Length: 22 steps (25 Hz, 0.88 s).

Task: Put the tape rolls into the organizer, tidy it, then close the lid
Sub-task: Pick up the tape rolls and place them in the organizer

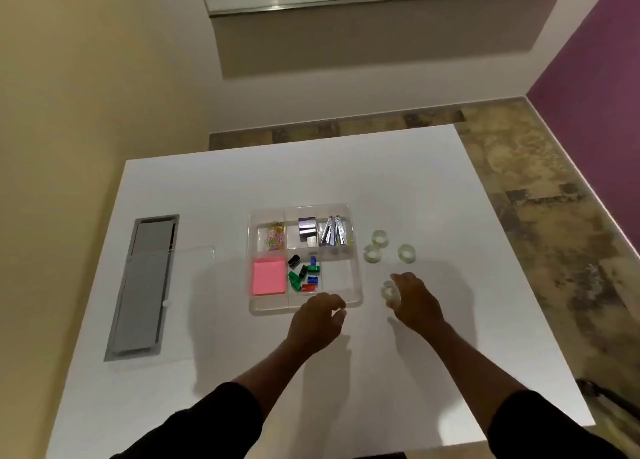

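A smooth, matt white table (398,188) is seen. The organizer (356,287) and its lid (194,261) are formed of clear glossy plastic. The tape rolls (379,237) appear translucent and shiny. Pink paper (269,276) looks matt.

Right hand (417,301) partly hides a blurred tape roll (389,293).

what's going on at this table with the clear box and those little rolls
A person is loading tape rolls into a clear organizer. The right hand is closing on one tape roll; three more lie on the table. The left hand hovers empty at the organizer's near edge. The lid lies off to the left.
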Available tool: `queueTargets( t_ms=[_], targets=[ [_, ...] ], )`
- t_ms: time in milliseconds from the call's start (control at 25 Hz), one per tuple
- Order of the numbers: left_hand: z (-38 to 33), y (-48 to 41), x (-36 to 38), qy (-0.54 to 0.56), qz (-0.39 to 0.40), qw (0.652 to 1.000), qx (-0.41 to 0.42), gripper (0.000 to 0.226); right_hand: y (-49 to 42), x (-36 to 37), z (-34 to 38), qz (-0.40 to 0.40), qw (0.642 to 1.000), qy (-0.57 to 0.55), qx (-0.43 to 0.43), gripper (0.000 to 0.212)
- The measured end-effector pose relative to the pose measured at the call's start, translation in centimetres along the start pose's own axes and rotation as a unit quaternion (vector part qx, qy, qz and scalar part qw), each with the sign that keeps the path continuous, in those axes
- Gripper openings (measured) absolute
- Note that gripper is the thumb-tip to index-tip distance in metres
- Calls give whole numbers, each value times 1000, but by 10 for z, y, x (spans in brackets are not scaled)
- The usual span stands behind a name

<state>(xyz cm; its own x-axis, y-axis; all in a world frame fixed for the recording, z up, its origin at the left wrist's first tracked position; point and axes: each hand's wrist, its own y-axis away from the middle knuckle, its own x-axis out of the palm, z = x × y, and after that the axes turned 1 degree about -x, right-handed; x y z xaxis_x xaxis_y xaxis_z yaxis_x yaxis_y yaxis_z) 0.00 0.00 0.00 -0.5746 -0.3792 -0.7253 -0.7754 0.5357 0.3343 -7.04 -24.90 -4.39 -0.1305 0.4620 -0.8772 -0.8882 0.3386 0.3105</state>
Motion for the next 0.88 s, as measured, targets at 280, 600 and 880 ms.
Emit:
queueTargets(
  t_ms=[280,600,880],
  targets=[
    [-4,-5,13,-62,-78,994,39,21,-23,30,-17,18,986,121,-116,29],
    [12,3,13,-107,-126,986,33,25,-35,-4,8,-43,990,-59,-122,50],
    [23,11,11,-103,-141,985,-3,41,-76,-12,97,-18,973,-80,-216,49]
  ],
)
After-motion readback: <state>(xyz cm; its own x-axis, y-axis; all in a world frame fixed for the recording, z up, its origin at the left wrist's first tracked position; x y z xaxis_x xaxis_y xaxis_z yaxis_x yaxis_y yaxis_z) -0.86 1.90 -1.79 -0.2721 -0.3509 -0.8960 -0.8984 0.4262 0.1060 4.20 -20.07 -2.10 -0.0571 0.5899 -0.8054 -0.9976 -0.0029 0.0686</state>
